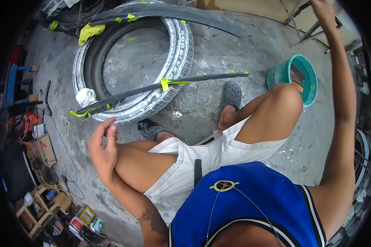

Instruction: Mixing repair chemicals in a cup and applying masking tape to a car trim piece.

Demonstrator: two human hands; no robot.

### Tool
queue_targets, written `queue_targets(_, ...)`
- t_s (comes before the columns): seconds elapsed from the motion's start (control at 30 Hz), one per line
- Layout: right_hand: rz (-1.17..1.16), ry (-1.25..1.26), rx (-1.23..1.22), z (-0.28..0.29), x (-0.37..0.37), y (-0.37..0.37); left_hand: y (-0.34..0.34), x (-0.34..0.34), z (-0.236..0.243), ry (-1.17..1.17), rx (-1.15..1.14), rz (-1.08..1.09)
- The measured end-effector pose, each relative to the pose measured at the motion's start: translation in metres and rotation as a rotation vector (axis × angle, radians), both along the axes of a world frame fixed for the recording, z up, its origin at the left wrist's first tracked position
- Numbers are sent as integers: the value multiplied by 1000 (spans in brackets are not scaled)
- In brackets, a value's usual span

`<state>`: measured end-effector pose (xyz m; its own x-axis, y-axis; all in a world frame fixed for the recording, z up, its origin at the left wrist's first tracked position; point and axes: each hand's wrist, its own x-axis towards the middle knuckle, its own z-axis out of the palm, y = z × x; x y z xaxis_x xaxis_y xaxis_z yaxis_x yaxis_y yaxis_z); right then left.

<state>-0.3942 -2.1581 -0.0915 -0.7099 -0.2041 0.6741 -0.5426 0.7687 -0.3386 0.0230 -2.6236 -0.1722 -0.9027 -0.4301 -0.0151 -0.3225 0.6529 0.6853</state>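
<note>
My left hand [104, 146] hovers over my left knee, open and holding nothing, its fingers loosely bent and the thumb apart. Just beyond its fingertips lies one end of a long thin dark strip [136, 91] with bits of yellow-green tape. The strip rests across a whitish, dusty tire [183, 45] lying flat on the floor. A wider dark curved panel [165, 11], also taped, lies over the tire's far side. My right hand [325, 12] is stretched far to the upper right, beside a thin metal frame [313, 35]; its fingers are cut off by the picture's edge.
A teal bucket [276, 76] with a dark block inside stands by my right knee. A yellow cloth [90, 33] and a crumpled white wad [85, 97] sit on the tire. Wooden boxes [45, 150], cables and tools crowd the left side.
</note>
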Motion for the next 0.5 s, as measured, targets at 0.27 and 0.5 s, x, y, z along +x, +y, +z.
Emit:
queue_targets(0.27,441,-485,233,-20,150,-59,-2,-36,-3,-53,-38,-183)
queue_targets(0.5,686,-437,483,-107,169,-121,31,-41,10,-54,-226,-434)
